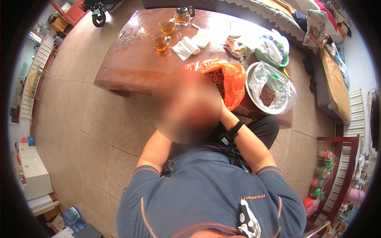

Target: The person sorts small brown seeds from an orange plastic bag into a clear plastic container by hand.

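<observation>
A round blur covers most of both hands, so whatever they hold cannot be made out. My left forearm (pixel 154 145) runs into the blur from the lower left, with the hand itself obscured. Of my right hand (pixel 225 111), only the edge by the wrist shows, close against an orange plastic bag (pixel 235 86). That bag stands open at the table's near edge, holding dark reddish-brown dried bits (pixel 218 78). To its right, a pale basin (pixel 248 84) is lined with a clear plastic bag (pixel 284 89) containing similar small reddish-brown pieces (pixel 267 95).
On the brown wooden table (pixel 128 62) are two glass cups of tea (pixel 160 44), a glass teapot (pixel 182 16), a paper roll (pixel 190 45), eyeglasses (pixel 127 38) and a green basin (pixel 286 61) with plastic bags. Another person (pixel 321 44) lies on the sofa (pixel 323 86).
</observation>
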The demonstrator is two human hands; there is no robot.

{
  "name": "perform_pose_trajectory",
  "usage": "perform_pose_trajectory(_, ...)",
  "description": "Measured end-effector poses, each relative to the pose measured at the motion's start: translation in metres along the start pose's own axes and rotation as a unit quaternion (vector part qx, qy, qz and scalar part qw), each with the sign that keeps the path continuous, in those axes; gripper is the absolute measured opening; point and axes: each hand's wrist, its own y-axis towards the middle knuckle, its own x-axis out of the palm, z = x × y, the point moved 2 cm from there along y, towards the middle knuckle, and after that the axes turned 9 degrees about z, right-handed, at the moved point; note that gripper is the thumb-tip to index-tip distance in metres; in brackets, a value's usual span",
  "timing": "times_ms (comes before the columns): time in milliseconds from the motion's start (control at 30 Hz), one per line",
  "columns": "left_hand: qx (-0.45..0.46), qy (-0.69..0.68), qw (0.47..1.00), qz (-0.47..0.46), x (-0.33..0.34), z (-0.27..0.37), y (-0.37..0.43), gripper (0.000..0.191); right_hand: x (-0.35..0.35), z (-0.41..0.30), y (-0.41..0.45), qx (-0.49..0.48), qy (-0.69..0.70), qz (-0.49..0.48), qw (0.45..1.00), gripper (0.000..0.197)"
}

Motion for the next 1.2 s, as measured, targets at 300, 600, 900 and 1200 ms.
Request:
perform_pose_trajectory(300,-0.039,-0.027,0.999,0.02,0.0,0.001,0.0,0.01,0.011,-0.046,-0.025,0.108,0.073,0.019,0.991,0.015)
perform_pose_trajectory(600,-0.042,-0.021,0.999,0.007,0.005,0.016,-0.006,0.008,0.006,-0.04,-0.016,0.148,0.062,0.021,0.987,0.017)
perform_pose_trajectory(900,0.138,0.202,0.967,0.068,0.008,0.005,-0.004,0.012,0.003,-0.032,-0.015,0.072,-0.081,0.051,0.993,0.02)
perform_pose_trajectory(1200,0.212,0.252,0.94,0.086,0.013,0.01,-0.01,0.011,0.004,-0.035,-0.018,0.101,-0.101,0.076,0.987,0.017)
